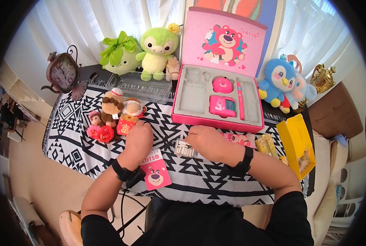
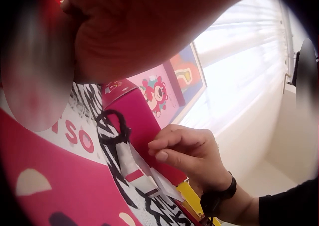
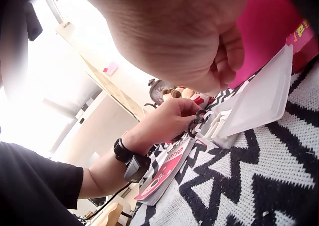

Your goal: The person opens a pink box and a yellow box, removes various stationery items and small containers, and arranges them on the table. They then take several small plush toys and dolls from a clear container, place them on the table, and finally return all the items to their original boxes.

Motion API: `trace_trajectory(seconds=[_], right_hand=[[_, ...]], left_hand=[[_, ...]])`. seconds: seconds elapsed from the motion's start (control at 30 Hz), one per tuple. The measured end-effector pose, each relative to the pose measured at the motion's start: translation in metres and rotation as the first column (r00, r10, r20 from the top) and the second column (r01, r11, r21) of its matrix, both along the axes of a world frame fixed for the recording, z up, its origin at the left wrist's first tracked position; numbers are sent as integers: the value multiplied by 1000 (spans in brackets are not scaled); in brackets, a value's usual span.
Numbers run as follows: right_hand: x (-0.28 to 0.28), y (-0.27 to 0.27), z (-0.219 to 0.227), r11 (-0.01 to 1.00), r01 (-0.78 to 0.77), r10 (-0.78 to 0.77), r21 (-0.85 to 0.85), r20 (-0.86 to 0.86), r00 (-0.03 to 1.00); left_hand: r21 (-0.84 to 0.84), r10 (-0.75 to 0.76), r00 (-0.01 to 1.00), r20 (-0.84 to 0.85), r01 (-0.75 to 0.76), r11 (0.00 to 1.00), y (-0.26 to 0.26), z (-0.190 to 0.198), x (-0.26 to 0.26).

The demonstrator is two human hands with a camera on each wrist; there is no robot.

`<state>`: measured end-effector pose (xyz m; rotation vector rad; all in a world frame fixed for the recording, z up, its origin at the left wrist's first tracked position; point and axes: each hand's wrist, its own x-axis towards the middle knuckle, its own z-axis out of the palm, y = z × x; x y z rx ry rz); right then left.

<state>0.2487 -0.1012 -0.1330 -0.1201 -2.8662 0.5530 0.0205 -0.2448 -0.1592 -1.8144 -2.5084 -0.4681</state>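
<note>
Red packet just beside left hand, fingers bent; whether they hold anything, cannot tell. Next, on the cloth, the box: steady it, I judge, and handle sticks singly. Clear plastic, cloudy lid raised, white sticks crowded inside. Right hand above, curled; grip not clear.

Two hands, one stick-filled case; one booklet, two green plushes

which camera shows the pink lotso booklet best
The head view shows the booklet best: nearly its whole front is visible from above. The left wrist view gives only a cropped, partly blocked close-up. The right wrist view catches it at a low slant, so its front looks squashed.
</note>
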Motion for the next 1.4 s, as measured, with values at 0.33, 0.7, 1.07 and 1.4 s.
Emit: trace_trajectory(seconds=[0.33,0.7,1.07,1.4], right_hand=[[-13,-8,2,967,6,-47,-256,-153,987],[-3,-11,1,955,18,-67,-296,-157,985],[-3,-6,1,980,9,-33,-198,-117,993],[-1,3,-7,992,-121,121,-28,-17,992]], left_hand=[[58,-152,816,557,144,988,0,42,59],[-180,7,658,753,196,964,2,46,59],[-108,-1,681,733,117,987,-1,46,50],[-100,4,997,-72,-12,995,-13,-2,12]])
